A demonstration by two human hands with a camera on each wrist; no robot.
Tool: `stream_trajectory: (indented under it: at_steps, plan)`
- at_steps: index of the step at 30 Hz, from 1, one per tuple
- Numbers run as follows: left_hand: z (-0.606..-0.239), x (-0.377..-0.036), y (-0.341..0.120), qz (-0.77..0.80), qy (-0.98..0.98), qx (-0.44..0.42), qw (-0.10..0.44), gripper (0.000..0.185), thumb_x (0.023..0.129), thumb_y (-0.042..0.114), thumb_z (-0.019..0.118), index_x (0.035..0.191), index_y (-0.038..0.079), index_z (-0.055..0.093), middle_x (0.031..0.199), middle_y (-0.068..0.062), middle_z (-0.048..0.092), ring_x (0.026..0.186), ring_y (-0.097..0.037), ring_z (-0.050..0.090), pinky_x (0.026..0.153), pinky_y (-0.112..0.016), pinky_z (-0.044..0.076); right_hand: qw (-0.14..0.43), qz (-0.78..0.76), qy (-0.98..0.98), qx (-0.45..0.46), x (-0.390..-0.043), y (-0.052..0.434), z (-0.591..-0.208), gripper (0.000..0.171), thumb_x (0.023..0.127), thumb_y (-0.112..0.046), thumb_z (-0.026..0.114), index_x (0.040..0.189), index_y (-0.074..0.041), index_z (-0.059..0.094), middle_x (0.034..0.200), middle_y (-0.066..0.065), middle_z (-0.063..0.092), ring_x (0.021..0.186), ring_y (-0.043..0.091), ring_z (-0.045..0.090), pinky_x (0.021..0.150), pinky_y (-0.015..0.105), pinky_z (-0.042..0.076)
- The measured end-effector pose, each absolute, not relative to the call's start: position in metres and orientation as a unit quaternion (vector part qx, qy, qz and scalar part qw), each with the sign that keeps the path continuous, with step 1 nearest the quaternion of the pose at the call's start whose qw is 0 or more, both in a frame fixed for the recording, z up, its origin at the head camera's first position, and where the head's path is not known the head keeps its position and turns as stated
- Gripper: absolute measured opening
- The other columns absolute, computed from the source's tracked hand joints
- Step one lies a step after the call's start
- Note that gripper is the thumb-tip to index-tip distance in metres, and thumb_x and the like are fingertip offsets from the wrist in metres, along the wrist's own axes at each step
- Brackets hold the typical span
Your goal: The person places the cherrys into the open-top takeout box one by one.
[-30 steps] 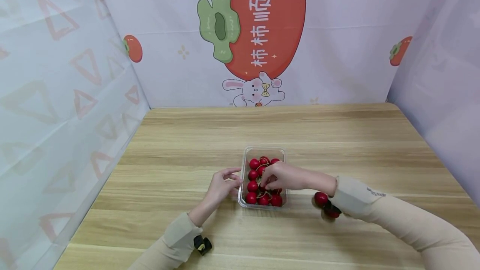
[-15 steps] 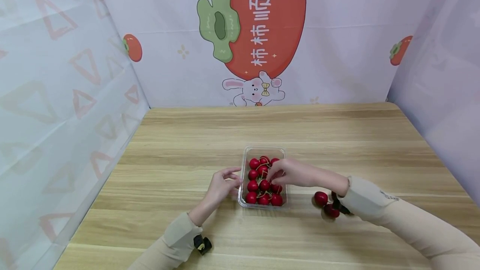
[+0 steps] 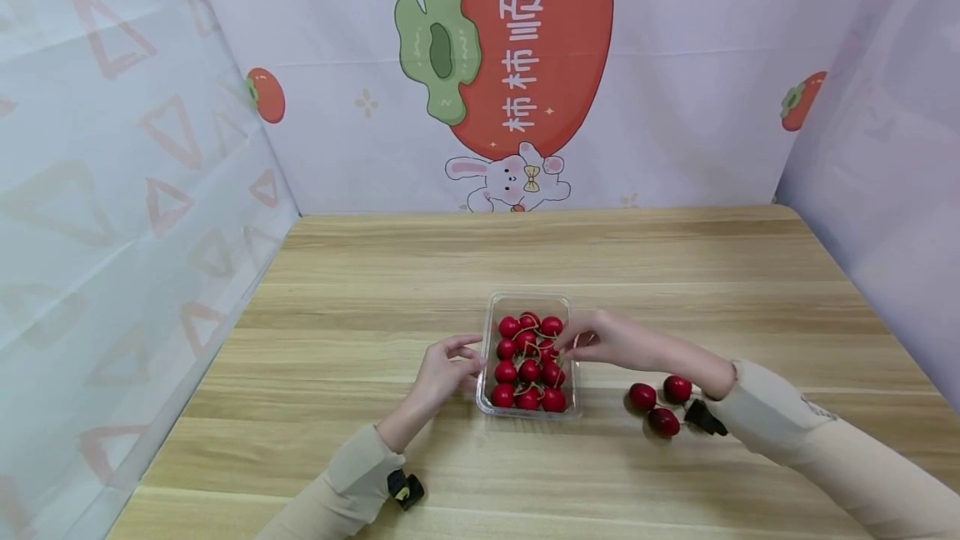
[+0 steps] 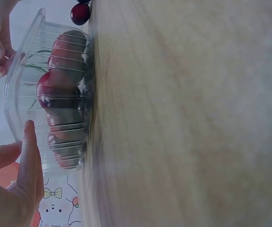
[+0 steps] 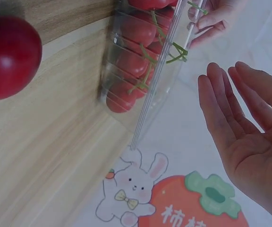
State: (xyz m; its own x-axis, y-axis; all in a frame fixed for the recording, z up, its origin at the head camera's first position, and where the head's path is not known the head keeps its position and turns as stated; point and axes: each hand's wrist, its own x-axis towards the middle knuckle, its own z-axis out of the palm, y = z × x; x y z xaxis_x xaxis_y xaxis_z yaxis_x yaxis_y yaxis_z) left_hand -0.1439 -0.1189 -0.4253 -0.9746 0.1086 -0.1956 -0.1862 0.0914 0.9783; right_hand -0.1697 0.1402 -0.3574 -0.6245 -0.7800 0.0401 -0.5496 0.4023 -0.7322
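Note:
A clear plastic box (image 3: 487,407) of red cherry tomatoes (image 3: 529,371) with green stems stands mid-table. At its left side is my left hand (image 3: 441,369), thumb and finger extended against the rim and wall; in the left wrist view a straight finger (image 4: 29,146) lies along the clear wall. My right hand (image 3: 611,342) hovers by the box's right rim, fingertips overlapping that edge in the head view. Seen from the right wrist, this hand (image 5: 249,127) has loosely extended fingers with nothing between them.
To the right of the box, beneath my right forearm, lie three dark red cherry-like fruits (image 3: 663,422) with thin stems. Patterned cloth walls (image 3: 675,132) stand at the back and both sides of the wooden table (image 3: 360,273).
My right hand has drawn back from over the tomatoes toward the box's right rim, uncovering more of them and a third dark fruit. My left hand has stayed at the box's left side.

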Motion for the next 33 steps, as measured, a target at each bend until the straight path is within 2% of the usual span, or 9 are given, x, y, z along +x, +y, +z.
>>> stream_trajectory:
  at_steps: [4,11,20,33]
  plan:
    - [-0.425,-0.144,-0.119,0.672,0.732,-0.028,0.110,0.039,0.077,-0.005,0.060,0.115,-0.010,0.052,0.077,-0.007,0.057,0.058,-0.008,0.057,0.058,-0.033,0.058,0.153,-0.370,0.829,-0.391,-0.168,0.149,-0.357,0.013,0.082,-0.004,0.059,0.094,-0.004,0.066,0.093,0.008,0.063,0.081,0.011,0.059,0.073,0.021,0.054]
    - [-0.424,-0.144,-0.118,0.670,0.733,-0.029,0.110,0.039,0.077,-0.005,0.060,0.115,-0.010,0.052,0.078,-0.007,0.056,0.058,-0.008,0.057,0.059,-0.037,0.058,0.150,-0.383,0.831,-0.373,-0.163,0.163,-0.356,0.014,0.082,-0.004,0.060,0.094,0.001,0.065,0.088,0.007,0.062,0.080,0.013,0.060,0.072,0.022,0.055]
    - [-0.424,-0.143,-0.118,0.668,0.735,-0.029,0.111,0.039,0.078,-0.004,0.061,0.116,-0.009,0.051,0.080,-0.009,0.057,0.059,-0.008,0.057,0.060,-0.038,0.058,0.133,-0.374,0.852,-0.342,-0.156,0.185,-0.360,0.014,0.083,-0.008,0.059,0.096,-0.005,0.065,0.089,0.000,0.062,0.079,0.009,0.059,0.070,0.020,0.054]
    - [-0.424,-0.143,-0.118,0.666,0.737,-0.028,0.110,0.040,0.078,-0.003,0.061,0.116,-0.009,0.051,0.081,-0.009,0.057,0.060,-0.009,0.058,0.060,-0.038,0.058,0.070,-0.382,0.859,-0.332,-0.146,0.219,-0.369,0.012,0.083,-0.006,0.059,0.093,-0.002,0.064,0.086,0.001,0.063,0.075,0.002,0.057,0.064,0.020,0.055]
